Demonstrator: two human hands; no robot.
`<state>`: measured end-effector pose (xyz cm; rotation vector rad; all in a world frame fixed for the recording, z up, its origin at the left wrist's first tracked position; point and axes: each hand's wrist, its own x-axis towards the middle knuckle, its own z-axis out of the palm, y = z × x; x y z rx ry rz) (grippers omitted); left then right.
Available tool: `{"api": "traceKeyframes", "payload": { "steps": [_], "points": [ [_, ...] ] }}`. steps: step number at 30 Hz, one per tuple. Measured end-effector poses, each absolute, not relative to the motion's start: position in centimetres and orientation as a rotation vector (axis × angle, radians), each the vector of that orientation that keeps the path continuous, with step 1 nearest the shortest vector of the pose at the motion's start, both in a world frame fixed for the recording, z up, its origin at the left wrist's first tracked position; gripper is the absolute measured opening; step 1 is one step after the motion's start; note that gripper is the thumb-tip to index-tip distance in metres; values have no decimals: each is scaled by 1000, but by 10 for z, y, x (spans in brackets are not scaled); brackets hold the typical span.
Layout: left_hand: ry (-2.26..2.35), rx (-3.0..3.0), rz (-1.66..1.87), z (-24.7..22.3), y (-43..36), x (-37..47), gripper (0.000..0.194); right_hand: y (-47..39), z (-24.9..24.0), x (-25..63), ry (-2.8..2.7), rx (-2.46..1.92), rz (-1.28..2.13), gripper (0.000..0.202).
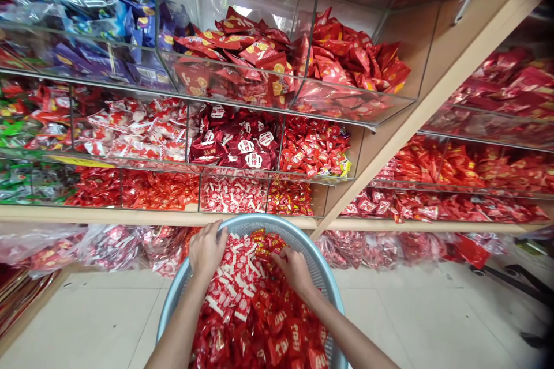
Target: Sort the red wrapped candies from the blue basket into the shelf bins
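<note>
A large light-blue plastic basket (325,259) is filled with wrapped candies. White-and-red ones (236,277) lie at its left and far side, red-and-gold ones (263,245) at the far edge, and bigger red packets (279,337) nearer me. My left hand (206,251) lies over the basket's far-left rim, its fingers curved over the edge; whether it grips the rim is hard to see. Inside the basket, my right hand (292,268) touches the red-and-gold candies with thumb and fingers pinched together on a red wrapper.
Clear-fronted shelf bins (242,150) of wrapped sweets rise ahead, with a wooden divider (415,104) slanting at the right. Plastic bags of candies (116,245) sit below the shelf on the tiled floor (108,311). Black metal legs (511,282) stand at the right.
</note>
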<state>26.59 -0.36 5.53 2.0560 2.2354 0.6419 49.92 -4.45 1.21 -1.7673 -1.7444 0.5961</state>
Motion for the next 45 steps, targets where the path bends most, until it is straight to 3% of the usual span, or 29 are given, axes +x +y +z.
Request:
{"api": "traceKeyframes", "payload": {
  "steps": [12,21,28,40,45],
  "points": [
    [2228,2073,658,55,-3,266,45,-44,0,492,-1616,-1759,717,30],
    [2232,2065,643,55,-3,266,46,-44,24,500,-1490,-1655,830,32],
    [2221,2056,666,55,-3,266,45,-44,39,526,-1195,-1513,1200,35],
    [2227,2068,657,55,-4,266,44,-59,20,533,-1696,-1637,688,31],
    [2225,2079,665,54,-3,266,44,-59,19,527,-1675,-1618,651,31]
  ]
}}
